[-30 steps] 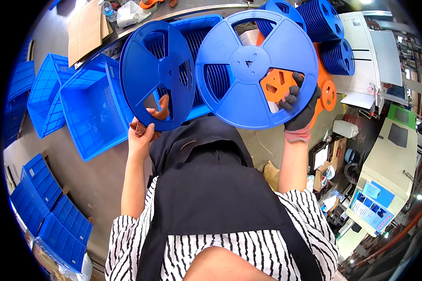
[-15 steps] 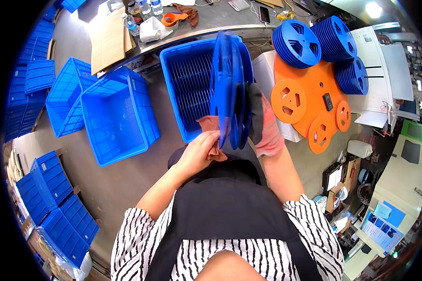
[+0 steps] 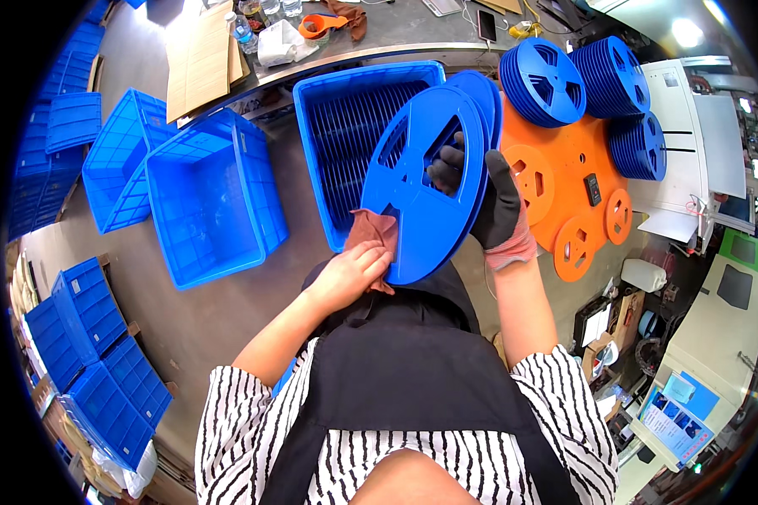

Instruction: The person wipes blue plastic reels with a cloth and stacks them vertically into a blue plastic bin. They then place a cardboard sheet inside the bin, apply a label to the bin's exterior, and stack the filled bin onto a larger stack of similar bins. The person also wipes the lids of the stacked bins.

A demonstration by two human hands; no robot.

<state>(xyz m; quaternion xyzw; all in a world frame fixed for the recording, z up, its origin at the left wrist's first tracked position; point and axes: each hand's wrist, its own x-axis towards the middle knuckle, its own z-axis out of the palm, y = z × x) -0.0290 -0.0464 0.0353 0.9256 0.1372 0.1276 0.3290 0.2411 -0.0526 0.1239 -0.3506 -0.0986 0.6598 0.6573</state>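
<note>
Several flat blue plastic reels (image 3: 417, 220) are held up in front of me, fanned slightly, the front one facing me at a tilt. My right hand (image 3: 497, 202), in a grey-and-pink work glove, grips them at the right side, its fingers showing through a cut-out. My bare left hand (image 3: 351, 276) holds a brown cloth (image 3: 370, 231) against the lower left rim of the front reel. Behind the reels stands a blue crate (image 3: 305, 126) packed with rows of thin blue discs on edge; the reels hide its right part.
To the right, an orange round table (image 3: 556, 151) carries stacks of blue reels (image 3: 543, 80). Two blue crates (image 3: 210, 202) stand at left. A metal-edged workbench (image 3: 379, 25) runs along the back, with cardboard (image 3: 198, 67), bottles and a phone (image 3: 486, 25).
The reels have turned from nearly edge-on to face me. My right hand has shifted a little right with them, and the cloth now lies against the front reel's rim.
</note>
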